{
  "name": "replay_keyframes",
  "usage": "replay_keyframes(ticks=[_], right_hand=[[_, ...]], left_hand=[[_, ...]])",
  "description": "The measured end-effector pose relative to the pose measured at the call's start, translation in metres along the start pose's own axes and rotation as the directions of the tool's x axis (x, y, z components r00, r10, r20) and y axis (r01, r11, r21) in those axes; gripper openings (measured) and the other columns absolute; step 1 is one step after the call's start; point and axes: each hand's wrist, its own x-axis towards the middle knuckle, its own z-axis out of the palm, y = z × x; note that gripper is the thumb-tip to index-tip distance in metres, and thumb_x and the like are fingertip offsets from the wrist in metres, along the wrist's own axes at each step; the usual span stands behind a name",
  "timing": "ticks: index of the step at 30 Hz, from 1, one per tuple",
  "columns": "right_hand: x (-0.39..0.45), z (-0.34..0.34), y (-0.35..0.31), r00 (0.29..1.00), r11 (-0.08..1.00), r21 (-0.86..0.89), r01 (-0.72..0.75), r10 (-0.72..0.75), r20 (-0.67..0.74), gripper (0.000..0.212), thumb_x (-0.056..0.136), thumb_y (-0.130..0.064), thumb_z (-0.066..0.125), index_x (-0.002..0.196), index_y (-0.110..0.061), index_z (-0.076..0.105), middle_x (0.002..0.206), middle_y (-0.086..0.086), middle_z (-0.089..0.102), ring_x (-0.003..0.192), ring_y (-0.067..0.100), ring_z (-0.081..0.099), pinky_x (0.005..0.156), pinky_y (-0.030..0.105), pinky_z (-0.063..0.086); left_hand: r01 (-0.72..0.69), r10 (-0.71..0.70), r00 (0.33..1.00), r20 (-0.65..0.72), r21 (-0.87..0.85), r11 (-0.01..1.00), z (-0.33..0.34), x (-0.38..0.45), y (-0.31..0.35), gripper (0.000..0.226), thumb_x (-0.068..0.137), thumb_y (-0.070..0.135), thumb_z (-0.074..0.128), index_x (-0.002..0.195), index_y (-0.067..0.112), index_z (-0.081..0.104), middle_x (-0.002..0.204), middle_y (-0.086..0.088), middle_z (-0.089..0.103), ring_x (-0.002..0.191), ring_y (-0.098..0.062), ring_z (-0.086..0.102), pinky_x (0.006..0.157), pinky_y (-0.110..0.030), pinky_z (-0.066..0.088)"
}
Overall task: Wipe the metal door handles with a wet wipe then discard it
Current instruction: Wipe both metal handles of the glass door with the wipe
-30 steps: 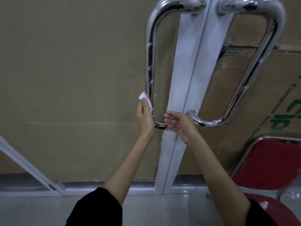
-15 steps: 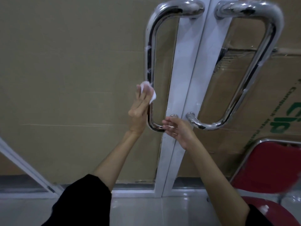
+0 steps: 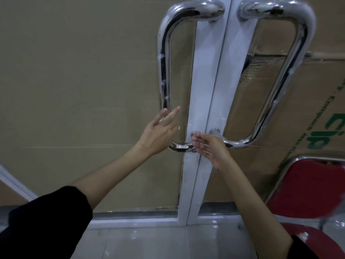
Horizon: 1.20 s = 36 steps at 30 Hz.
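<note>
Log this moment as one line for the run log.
left hand: fingers straight, at left door handle | wet wipe: not visible | right hand: relaxed, at handle's lower end | right door handle: untouched

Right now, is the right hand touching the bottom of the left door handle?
Cannot tell. In the head view the right hand's fingertips overlap the lower bend of the left door handle near its mount, but no contact or gap shows plainly.

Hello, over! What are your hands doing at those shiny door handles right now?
Left hand open at left curved metal handle. Right hand open by its lower mount. Wipe not visible. Nothing blocking.
</note>
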Motion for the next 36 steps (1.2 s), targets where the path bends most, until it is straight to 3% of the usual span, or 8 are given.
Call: replay_keyframes(ticks=[3, 7, 13, 15, 19, 25, 30, 36], right_hand=[[-0.004, -0.001, -0.001, 1.000, 1.000, -0.012, -0.001, 0.001, 0.012, 0.016, 0.094, -0.018, 0.051, 0.097, -0.011, 0.065, 0.092, 0.002, 0.069, 0.083, 0.016, 0.064, 0.080, 0.028, 0.049], [-0.005, -0.009, -0.003, 1.000, 0.999, -0.034, -0.009, 0.010, 0.024, 0.017, 0.094, -0.018, 0.050, 0.099, -0.010, 0.065, 0.092, 0.001, 0.069, 0.083, 0.016, 0.064, 0.089, 0.032, 0.049], [-0.002, -0.025, -0.008, 1.000, 0.999, -0.045, -0.003, 0.004, 0.023, 0.023, 0.095, -0.016, 0.048, 0.108, -0.007, 0.064, 0.096, 0.004, 0.071, 0.086, 0.017, 0.066, 0.094, 0.036, 0.048], [-0.002, -0.030, -0.012, 1.000, 0.999, -0.042, 0.000, 0.001, 0.028, 0.024, 0.095, -0.016, 0.048, 0.109, -0.005, 0.064, 0.095, 0.004, 0.071, 0.086, 0.017, 0.066, 0.093, 0.036, 0.049], [-0.003, -0.041, -0.017, 1.000, 0.997, -0.076, 0.001, 0.001, 0.030, 0.022, 0.095, -0.016, 0.048, 0.105, -0.007, 0.065, 0.098, 0.005, 0.071, 0.086, 0.017, 0.067, 0.091, 0.035, 0.049], [-0.001, -0.031, -0.017, 0.998, 0.996, -0.089, -0.018, 0.024, 0.065, 0.023, 0.094, -0.017, 0.050, 0.107, -0.006, 0.066, 0.100, 0.006, 0.071, 0.089, 0.018, 0.066, 0.087, 0.033, 0.051], [-0.003, -0.013, -0.024, 0.990, 0.994, -0.107, -0.016, 0.030, 0.135, 0.023, 0.095, -0.017, 0.050, 0.107, -0.006, 0.065, 0.099, 0.005, 0.071, 0.088, 0.017, 0.067, 0.081, 0.029, 0.051], [-0.007, -0.008, -0.036, 0.985, 0.987, -0.147, 0.067, -0.041, 0.168, 0.025, 0.096, -0.019, 0.049, 0.112, -0.005, 0.064, 0.106, 0.010, 0.070, 0.095, 0.022, 0.066, 0.091, 0.035, 0.050]], left_hand=[[-0.183, 0.188, 0.972, 0.143, -0.045, 0.982, 0.002, -0.020, 0.017, 0.042, 0.083, 0.009, 0.031, 0.081, 0.022, 0.070, 0.084, 0.002, 0.069, 0.111, -0.018, 0.062, 0.117, -0.043, -0.017], [-0.293, 0.291, 0.954, 0.067, 0.016, 0.956, 0.004, -0.027, -0.016, 0.032, 0.088, 0.010, 0.042, 0.098, 0.030, 0.065, 0.099, 0.012, 0.068, 0.124, -0.009, 0.054, 0.117, -0.042, -0.005], [-0.131, 0.129, 0.964, 0.231, -0.008, 0.991, -0.002, -0.002, 0.019, 0.027, 0.086, 0.021, 0.048, 0.079, 0.024, 0.073, 0.073, 0.004, 0.069, 0.101, -0.019, 0.066, 0.119, -0.041, -0.012], [-0.140, 0.158, 0.951, 0.266, -0.086, 0.986, 0.004, -0.023, 0.041, 0.021, 0.081, 0.014, 0.056, 0.094, 0.023, 0.072, 0.082, 0.006, 0.070, 0.099, -0.016, 0.065, 0.118, -0.041, -0.015], [-0.128, 0.123, 0.974, 0.188, 0.015, 0.992, 0.007, -0.044, 0.018, 0.058, 0.090, -0.002, 0.025, 0.122, 0.032, 0.060, 0.122, 0.015, 0.063, 0.131, -0.004, 0.039, 0.115, -0.044, -0.011], [0.096, -0.100, 0.992, 0.083, 0.052, 0.994, -0.005, 0.003, 0.008, 0.003, 0.085, 0.028, 0.062, 0.082, 0.028, 0.062, 0.097, 0.012, 0.068, 0.128, -0.007, 0.037, 0.115, -0.045, -0.010], [0.010, -0.010, 0.990, 0.144, 0.007, 1.000, -0.005, -0.015, 0.030, 0.024, 0.085, 0.020, 0.047, 0.078, 0.030, 0.069, 0.093, 0.012, 0.070, 0.121, -0.007, 0.055, 0.116, -0.048, -0.015], [0.038, -0.043, 0.998, -0.050, -0.099, 0.994, -0.031, -0.016, -0.024, 0.041, 0.085, 0.009, 0.042, 0.111, 0.029, 0.067, 0.121, 0.014, 0.066, 0.128, -0.004, 0.047, 0.115, -0.045, -0.007]])
